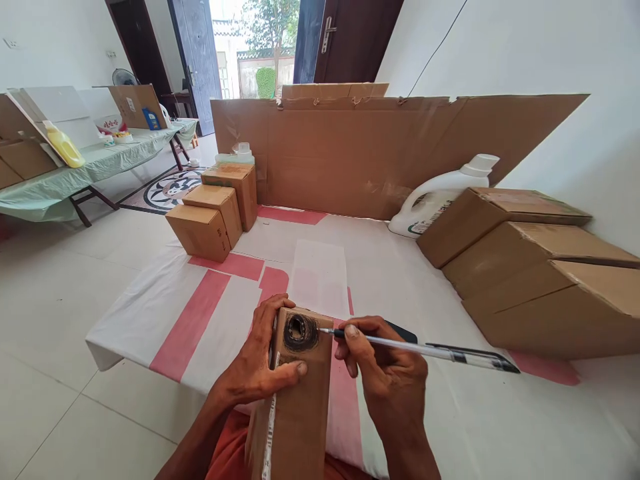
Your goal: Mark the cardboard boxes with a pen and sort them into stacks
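A long cardboard box [303,413] rests at the table's near edge, over my lap. On its face near the far end is a dark scribbled ring [301,331] around a ragged hole. My left hand [267,357] grips the box from the left, fingers along its side and thumb lying on the face. Between the thumb and fingers of my right hand [383,363] is a clear-barrelled pen [415,345], its tip at the right edge of the dark ring. Behind that hand a flat black object [404,332] shows partly; its kind is hidden.
Several cardboard boxes [545,287] lean on the right by a white jug [450,193]. More boxes [200,230] stand at the left edge. A tall cardboard panel [330,157] closes the far side. Another table [115,157] with bottles is at far left.
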The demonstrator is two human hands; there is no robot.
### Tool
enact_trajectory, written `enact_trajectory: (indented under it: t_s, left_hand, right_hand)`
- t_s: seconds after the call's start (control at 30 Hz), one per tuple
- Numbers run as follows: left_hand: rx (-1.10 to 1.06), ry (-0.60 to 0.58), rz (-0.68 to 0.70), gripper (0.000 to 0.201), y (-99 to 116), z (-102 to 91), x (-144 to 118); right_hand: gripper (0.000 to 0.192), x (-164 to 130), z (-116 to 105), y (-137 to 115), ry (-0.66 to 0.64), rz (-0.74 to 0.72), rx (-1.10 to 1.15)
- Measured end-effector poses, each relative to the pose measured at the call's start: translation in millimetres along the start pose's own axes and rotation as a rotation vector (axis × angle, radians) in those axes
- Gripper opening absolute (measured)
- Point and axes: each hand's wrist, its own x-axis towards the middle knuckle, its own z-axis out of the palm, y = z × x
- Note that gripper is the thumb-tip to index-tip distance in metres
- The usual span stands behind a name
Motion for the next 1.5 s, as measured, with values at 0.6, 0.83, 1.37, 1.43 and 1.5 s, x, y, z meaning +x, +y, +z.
enact_trajectory:
  t_s: [0.6, 0.83, 1.37, 1.43, 1.5]
  left_hand:
    - [-0.064, 0.091, -0.221, 0.082, 0, -12.2, -8]
    - [-0.037, 0.090, -0.266, 0.083, 1, -14.8, -12]
    - [-0.114, -0.026, -0.064, 0.087, 3, 4.0, 5]
    - [-0.121, -0.019, -0.050, 0.088, 0, 5.6, 5]
    - [-0.111, -0.013, -0.039, 0.086, -3, 6.4, 5]
  right_hand:
    - [0.010, 15, -17, 107, -0.205, 0.489, -0.962]
    - [0.026, -3, -36, 95, -0.107, 0.535, -1.129]
    - [0.049, -13, -113, 126, 0.155, 0.755, -0.758]
    - [0.052, -23, -116, 121, 0.161, 0.727, -0.572]
    - [0.063, -33, -116, 106, 0.207, 0.747, -0.235]
